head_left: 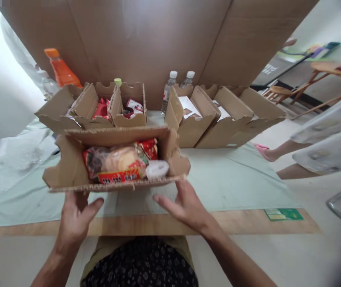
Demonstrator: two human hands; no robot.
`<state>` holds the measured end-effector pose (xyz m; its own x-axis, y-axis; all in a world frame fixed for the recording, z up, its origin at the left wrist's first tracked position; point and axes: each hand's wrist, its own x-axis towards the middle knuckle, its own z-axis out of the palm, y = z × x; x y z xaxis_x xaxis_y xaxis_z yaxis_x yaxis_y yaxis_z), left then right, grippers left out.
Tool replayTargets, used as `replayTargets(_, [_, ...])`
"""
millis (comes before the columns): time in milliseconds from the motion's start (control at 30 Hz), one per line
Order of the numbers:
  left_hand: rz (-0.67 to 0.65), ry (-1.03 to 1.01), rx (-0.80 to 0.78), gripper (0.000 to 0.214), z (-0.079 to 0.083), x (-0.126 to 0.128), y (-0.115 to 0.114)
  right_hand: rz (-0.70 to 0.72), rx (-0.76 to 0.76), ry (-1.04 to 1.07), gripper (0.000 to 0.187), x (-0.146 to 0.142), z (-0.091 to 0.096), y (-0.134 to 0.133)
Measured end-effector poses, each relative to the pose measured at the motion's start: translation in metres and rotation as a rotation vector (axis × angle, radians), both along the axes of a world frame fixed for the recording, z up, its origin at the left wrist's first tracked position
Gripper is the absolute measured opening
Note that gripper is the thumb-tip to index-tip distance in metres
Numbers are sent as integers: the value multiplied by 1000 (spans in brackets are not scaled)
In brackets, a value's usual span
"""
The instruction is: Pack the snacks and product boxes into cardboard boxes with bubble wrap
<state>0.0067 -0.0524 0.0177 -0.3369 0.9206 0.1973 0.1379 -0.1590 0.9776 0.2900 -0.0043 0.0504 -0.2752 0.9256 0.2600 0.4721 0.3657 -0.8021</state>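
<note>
In front of me a narrow open cardboard box (64,169) is tilted so that its opening faces me. Inside it lies a clear and red food packet (119,159), with a small white roundish item (157,169) at its right end. My left hand (76,217) grips the box from below at the left, its fingers hidden beneath and its thumb apart. At the lower right corner my right hand (185,203) supports the box, fingers mostly behind it and thumb sticking out to the left.
Several similar boxes stand behind, including one with white packs (189,107) and one with red packets (101,108). Bottles, one orange (62,69), stand near the cardboard wall (146,44). Clear plastic wrap (23,153) lies left on the cloth (224,179). A person's leg (298,171) is at right.
</note>
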Motion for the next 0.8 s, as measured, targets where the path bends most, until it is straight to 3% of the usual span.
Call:
replayTargets(100, [-33, 19, 136, 77, 14, 17, 22, -96, 46, 33, 57, 4, 13, 15])
replayTargets(233, [-188, 75, -7, 74, 10, 44, 9, -277, 64, 37, 43, 26, 11, -17])
replayTargets(367, [-10, 16, -43, 70, 1, 24, -13, -142, -26, 33, 56, 3, -10, -51])
replayTargets(433, [74, -21, -12, 69, -4, 10, -13, -93, -45, 54, 64, -13, -21, -49])
replayTargets(500, [68, -25, -21, 69, -9, 9, -9, -115, -55, 81, 60, -16, -31, -39])
replayTargets(667, [-121, 6, -37, 64, -17, 61, 15, -368, -45, 100, 42, 34, -46, -19])
replayTargets(800, [-281, -6, 33, 67, -11, 102, 58, -552, -3, 67, 36, 69, -49, -10])
